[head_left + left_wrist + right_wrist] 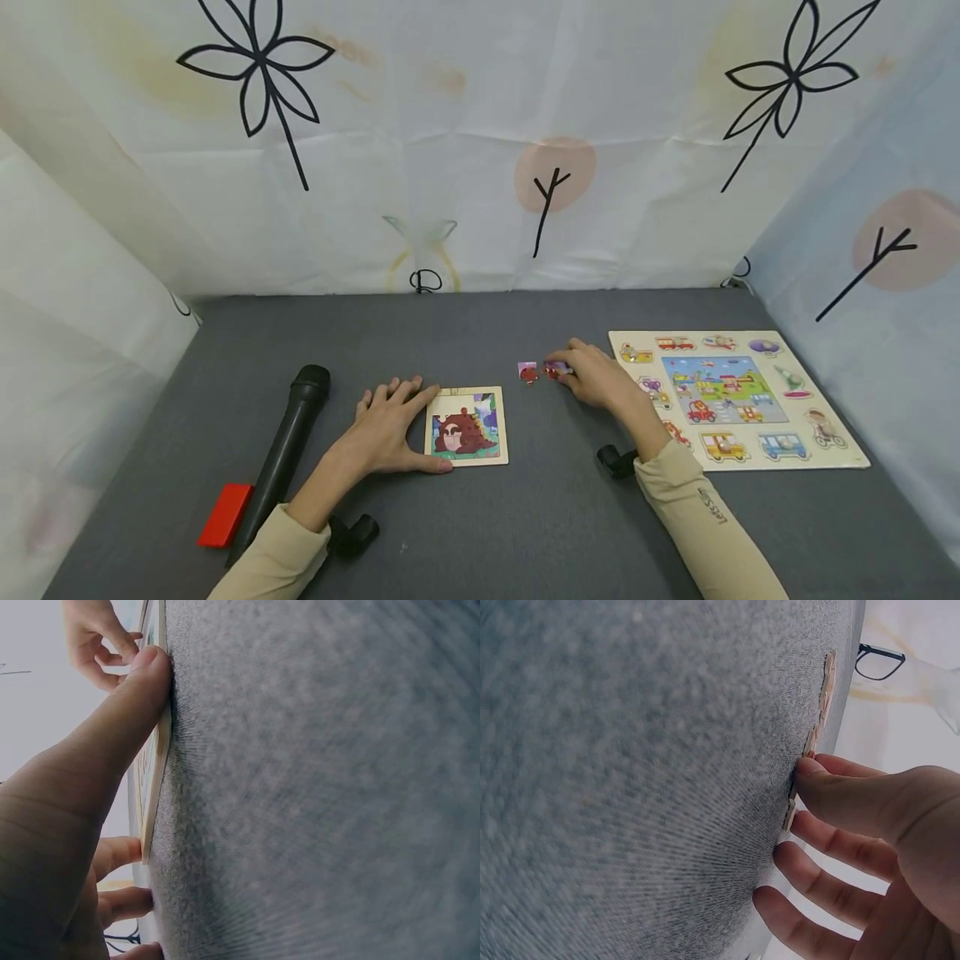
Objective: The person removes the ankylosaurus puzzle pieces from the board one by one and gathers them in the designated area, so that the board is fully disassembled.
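Observation:
A small square wooden jigsaw puzzle, showing a dark red animal, lies flat on the table. My left hand rests at its left side with spread fingers; the thumb touches the near edge and the index finger reaches the far left corner. To the right, my right hand pinches a puzzle piece at the table surface, between thumb and fingers. Part of this piece is hidden by the fingertips. Another puzzle piece, purple and red, lies just left of it. The right wrist view shows the thumb on the thin piece.
A larger board with vehicle pictures lies at the right, partly behind my right forearm. On the left are a black microphone and a red block. White printed cloth encloses the grey table.

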Available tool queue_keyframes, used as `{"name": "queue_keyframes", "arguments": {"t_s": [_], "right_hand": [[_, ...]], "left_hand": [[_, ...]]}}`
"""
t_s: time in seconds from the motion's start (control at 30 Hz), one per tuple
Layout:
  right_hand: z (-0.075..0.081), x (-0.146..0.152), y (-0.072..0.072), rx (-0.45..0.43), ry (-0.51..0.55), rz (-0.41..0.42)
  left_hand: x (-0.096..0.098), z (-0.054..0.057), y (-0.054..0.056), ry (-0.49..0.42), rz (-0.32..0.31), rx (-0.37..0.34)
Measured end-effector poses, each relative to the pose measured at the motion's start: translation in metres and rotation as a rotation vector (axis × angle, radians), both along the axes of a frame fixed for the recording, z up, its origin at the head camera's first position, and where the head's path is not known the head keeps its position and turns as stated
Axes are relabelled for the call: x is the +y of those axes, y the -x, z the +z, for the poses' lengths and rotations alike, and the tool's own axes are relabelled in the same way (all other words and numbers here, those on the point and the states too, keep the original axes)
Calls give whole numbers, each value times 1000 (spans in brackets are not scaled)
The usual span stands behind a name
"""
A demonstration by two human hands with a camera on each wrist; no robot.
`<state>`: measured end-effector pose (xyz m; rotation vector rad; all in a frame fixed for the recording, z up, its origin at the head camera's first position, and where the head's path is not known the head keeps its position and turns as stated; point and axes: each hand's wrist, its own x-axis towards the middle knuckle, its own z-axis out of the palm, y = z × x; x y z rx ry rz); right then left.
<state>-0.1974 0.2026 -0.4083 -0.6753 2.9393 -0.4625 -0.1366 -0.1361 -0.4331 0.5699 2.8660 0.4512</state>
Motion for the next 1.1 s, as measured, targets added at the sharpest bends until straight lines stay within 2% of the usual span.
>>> {"name": "queue_keyframes", "arguments": {"t_s": [0.4,0.63,1.1], "right_hand": [[6,-4,-4,1,-1,-26],[18,-14,-10,49,48,-3],[22,-40,-16,12,86,71]], "left_hand": [[0,2,0,8,-9,12],[0,2,0,18,-6,12],[0,-1,-1,-9,-4,9]]}}
